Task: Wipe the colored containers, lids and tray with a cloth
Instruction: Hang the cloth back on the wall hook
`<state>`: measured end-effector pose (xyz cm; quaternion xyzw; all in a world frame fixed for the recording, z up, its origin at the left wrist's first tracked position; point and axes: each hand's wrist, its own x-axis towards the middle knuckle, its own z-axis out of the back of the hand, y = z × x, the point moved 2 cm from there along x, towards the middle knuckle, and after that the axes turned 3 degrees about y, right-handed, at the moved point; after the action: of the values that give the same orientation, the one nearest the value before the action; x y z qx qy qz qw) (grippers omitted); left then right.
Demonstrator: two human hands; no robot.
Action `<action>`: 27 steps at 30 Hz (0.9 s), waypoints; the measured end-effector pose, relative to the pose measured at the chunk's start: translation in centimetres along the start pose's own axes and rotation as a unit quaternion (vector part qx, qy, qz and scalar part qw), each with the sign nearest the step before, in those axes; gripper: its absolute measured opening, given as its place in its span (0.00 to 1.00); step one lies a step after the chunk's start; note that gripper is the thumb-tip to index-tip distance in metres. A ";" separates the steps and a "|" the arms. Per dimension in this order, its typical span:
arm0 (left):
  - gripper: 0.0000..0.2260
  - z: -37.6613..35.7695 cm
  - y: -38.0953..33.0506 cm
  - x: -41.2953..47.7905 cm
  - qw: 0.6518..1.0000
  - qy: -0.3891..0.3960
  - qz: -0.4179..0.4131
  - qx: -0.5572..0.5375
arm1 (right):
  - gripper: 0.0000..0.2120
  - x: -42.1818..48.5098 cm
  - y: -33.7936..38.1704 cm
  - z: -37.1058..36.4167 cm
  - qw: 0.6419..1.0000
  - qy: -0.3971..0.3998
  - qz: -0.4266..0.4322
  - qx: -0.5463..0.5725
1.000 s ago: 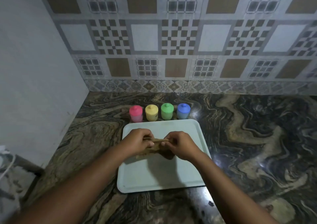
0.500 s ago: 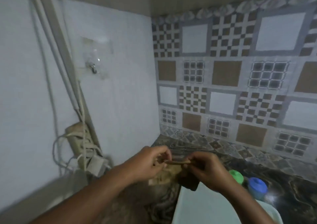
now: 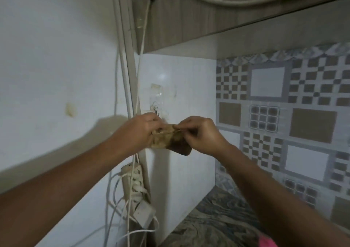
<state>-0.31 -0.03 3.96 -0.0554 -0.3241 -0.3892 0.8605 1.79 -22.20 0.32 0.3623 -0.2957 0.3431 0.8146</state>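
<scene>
Left hand [image 3: 140, 131] and right hand [image 3: 200, 135] each pinch the top edge of the folded cloth [image 3: 170, 139], held beside a wall hook [image 3: 155, 108] above the counter [image 3: 214, 218]: wiping seems finished, though tray and containers are out of view.

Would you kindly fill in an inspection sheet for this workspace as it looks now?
Surface: dark marbled stone countertop, only a corner visible.
Job's things: folded brown cloth held up in the air; pink object at the bottom edge, too cropped to identify.
Clutter: nothing seen.
Hands: left hand and right hand both pinch the cloth's top edge.
Cables: white cords plugged into a wall-mounted white power strip.
Surroundings: white wall, patterned tiles, wooden cabinet overhead.
</scene>
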 end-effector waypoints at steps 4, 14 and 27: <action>0.16 1.7 2.1 1.9 0.996 -0.011 0.065 0.064 | 0.12 4.7 -0.4 -0.8 1.000 -0.010 0.025 -0.015; 0.16 0.3 4.0 3.4 0.978 0.017 0.065 0.196 | 0.12 10.3 -2.3 -3.7 0.995 -0.095 -0.006 -0.022; 0.15 -4.2 3.1 -0.1 0.967 -0.014 0.089 0.237 | 0.08 6.4 -4.2 -7.3 0.988 -0.120 -0.059 0.072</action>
<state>3.96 0.71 1.09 0.1164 -0.4131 -0.2225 0.8754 10.53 -16.30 -0.79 0.4751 -0.3439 0.2692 0.7639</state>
